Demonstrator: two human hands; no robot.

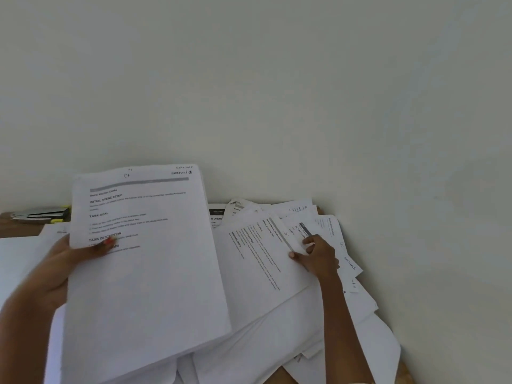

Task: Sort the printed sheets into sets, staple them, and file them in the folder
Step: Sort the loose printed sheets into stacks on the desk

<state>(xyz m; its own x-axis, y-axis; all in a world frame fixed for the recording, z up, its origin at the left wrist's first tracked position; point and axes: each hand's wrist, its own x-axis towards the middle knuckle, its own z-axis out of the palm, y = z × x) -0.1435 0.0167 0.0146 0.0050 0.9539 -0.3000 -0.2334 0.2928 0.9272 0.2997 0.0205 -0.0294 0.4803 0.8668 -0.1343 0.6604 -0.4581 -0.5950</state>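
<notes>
Left hand [63,261] holds a stack, right hand [318,256] pinches a sheet

Left hand grips a thick stack of printed sheets [144,273] by its left edge, thumb pressed on the top page. The stack is raised and tilted above the worktop [19,227]. Right hand has its fingers curled, pinching the edge of a sheet [260,261] that lies turned sideways on a loose pile [277,328] of overlapping pages. That pile spreads across the right part of the worktop, up to the pale wall [277,79]. A stapler [41,213] lies at the back left against the wall, well apart from both hands.
</notes>
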